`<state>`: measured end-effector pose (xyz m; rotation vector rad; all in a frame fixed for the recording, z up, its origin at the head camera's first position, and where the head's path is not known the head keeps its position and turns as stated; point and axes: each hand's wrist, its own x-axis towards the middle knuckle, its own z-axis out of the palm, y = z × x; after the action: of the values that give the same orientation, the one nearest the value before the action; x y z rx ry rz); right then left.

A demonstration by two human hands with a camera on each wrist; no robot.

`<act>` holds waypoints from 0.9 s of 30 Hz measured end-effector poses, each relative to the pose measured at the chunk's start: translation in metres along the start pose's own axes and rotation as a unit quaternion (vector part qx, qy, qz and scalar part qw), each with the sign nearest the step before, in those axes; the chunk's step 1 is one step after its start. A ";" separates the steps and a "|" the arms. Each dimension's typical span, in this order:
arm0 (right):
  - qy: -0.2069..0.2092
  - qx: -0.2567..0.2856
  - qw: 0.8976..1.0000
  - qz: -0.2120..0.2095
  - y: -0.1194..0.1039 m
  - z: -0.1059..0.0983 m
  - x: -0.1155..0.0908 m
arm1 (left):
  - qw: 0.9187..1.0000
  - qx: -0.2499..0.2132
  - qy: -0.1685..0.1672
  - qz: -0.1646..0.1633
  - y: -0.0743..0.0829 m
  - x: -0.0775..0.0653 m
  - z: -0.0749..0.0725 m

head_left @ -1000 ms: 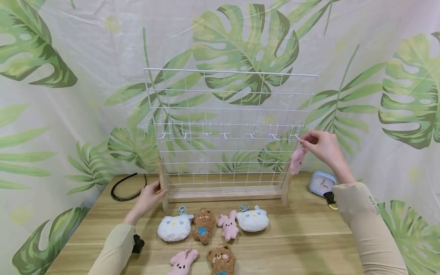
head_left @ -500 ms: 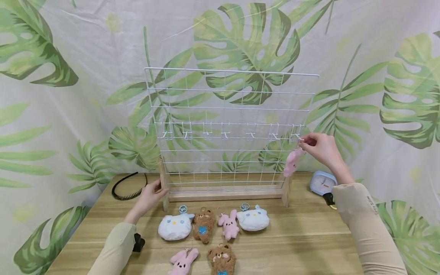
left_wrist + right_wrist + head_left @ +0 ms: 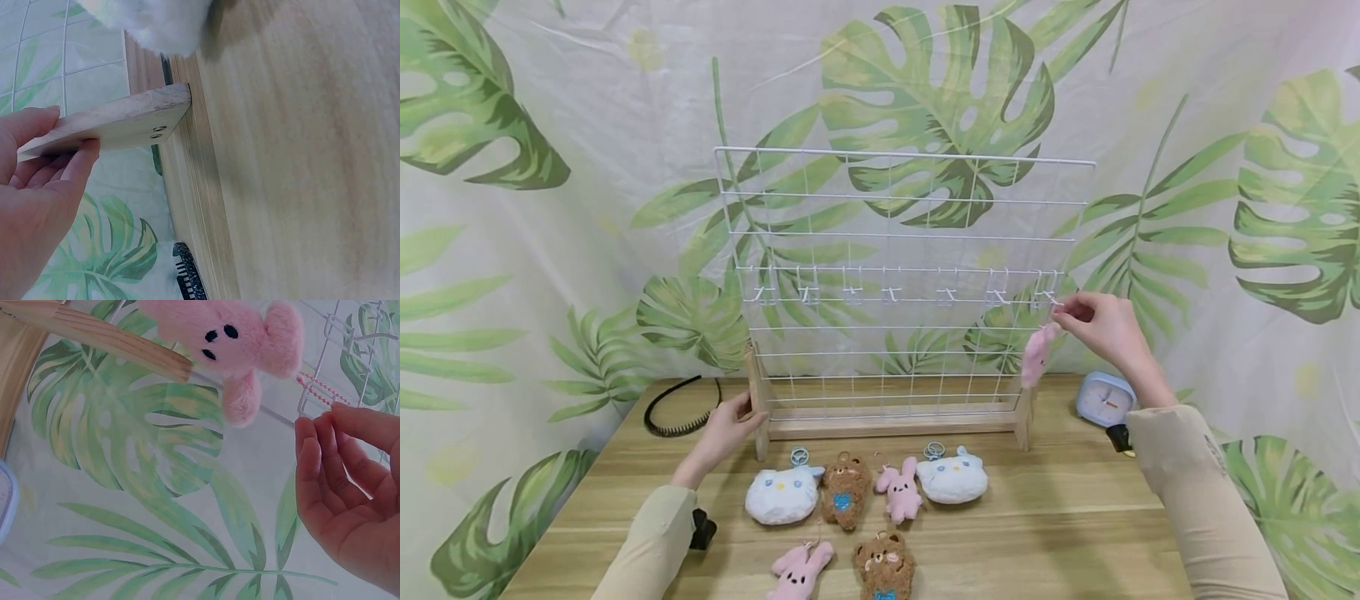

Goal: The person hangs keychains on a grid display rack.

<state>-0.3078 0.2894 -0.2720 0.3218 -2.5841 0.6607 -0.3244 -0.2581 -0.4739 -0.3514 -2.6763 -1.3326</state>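
Observation:
At the rightmost hook of a white wire grid rack [image 3: 910, 329], my right hand [image 3: 1097, 325] pinches the pink bead chain [image 3: 319, 389] of a plush bunny keychain [image 3: 1039, 354]. The bunny hangs below the fingertips; its black eyes and nose show in the right wrist view. Whether the chain is round the hook cannot be told. My left hand [image 3: 726, 429] grips the rack's left wooden leg [image 3: 119, 122], thumb on one side and fingers on the other. Several more white hooks [image 3: 891, 296] line the same row.
Before the rack lie white cat plushes [image 3: 781, 496], brown bears [image 3: 847, 493] and pink bunnies [image 3: 899, 492], all with keyrings. A black headband [image 3: 673, 429] lies at the left, and a blue clock [image 3: 1105, 400] stands at the right. A leaf-print curtain hangs behind.
The hanging pink bunny has swung left and slightly down, toward the rack's right leg. My right hand has lowered a little; my left hand stays on the leg.

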 end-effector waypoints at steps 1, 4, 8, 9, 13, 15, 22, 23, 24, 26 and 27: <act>0.002 0.000 1.000 -0.001 0.000 -0.001 -0.001 | 1.000 0.000 0.000 -0.001 0.000 0.000 0.000; 0.007 0.002 1.000 -0.005 -0.002 -0.002 -0.007 | 1.000 -0.002 -0.001 -0.002 -0.001 0.000 0.001; 0.010 0.004 1.000 -0.006 -0.006 -0.003 -0.018 | 1.000 0.000 -0.001 -0.001 -0.001 0.000 0.000; 0.012 0.003 1.000 -0.007 -0.007 -0.002 -0.022 | 1.000 0.000 -0.001 0.000 0.000 0.000 0.000; 0.021 0.008 1.000 -0.021 -0.015 0.002 -0.037 | 1.000 0.002 -0.003 0.000 0.000 0.000 -0.001; 0.023 0.014 0.999 -0.033 -0.018 0.008 -0.043 | 1.000 0.002 -0.003 -0.002 0.001 0.000 -0.002; -0.032 0.033 0.997 -0.066 -0.023 0.050 -0.059 | 1.000 0.004 0.000 -0.003 0.003 0.001 -0.002; -0.044 0.036 0.996 -0.069 -0.023 0.057 -0.061 | 1.000 0.005 0.000 -0.004 0.002 0.001 -0.002; -0.057 0.039 0.995 -0.073 -0.024 0.065 -0.061 | 1.000 0.005 0.001 -0.004 0.002 0.001 -0.001; -0.080 0.044 0.992 -0.082 -0.025 0.079 -0.062 | 1.000 0.005 0.001 -0.004 0.001 0.000 -0.001; -0.089 0.050 0.991 -0.089 -0.025 0.087 -0.062 | 1.000 0.005 0.000 -0.004 0.001 0.000 0.000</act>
<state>-0.2772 0.2312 -0.3596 0.6637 -2.6521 0.7260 -0.3237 -0.2575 -0.4730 -0.3408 -2.6861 -1.3203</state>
